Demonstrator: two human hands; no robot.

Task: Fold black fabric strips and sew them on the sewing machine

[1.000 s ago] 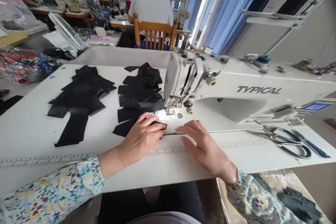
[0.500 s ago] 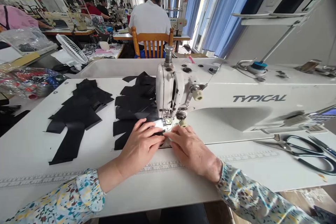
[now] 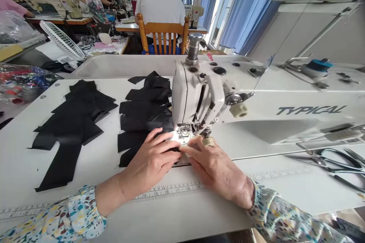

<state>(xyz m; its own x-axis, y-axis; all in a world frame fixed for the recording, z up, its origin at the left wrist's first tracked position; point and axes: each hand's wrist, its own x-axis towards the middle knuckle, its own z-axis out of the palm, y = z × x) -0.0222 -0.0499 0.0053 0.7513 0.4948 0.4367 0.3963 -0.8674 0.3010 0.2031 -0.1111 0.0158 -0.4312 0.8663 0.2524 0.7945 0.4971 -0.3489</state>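
Both hands work at the needle plate of a white TYPICAL lockstitch sewing machine (image 3: 273, 121). A narrow black fabric piece (image 3: 174, 151), matte and folded or doubled at its edge, lies just in front of the presser foot (image 3: 184, 134), mostly hidden by the fingers.

The left hand (image 3: 149, 163) rests on it with fingers slightly spread and lying flat, the tips pressing down near the foot. The right hand (image 3: 213, 171) comes in from the other side, fingers close together, tips almost meeting the left hand's and pressing the piece against the machine table (image 3: 176, 212). Whether either hand pinches it, I cannot tell.

Just behind the left hand, a stack of cut black fabric pieces (image 3: 142, 117) overlaps untidily; a second pile (image 3: 71, 121) lies further left. A tape ruler (image 3: 168, 191) runs along the table, and scissors (image 3: 322, 161) lie to the right.
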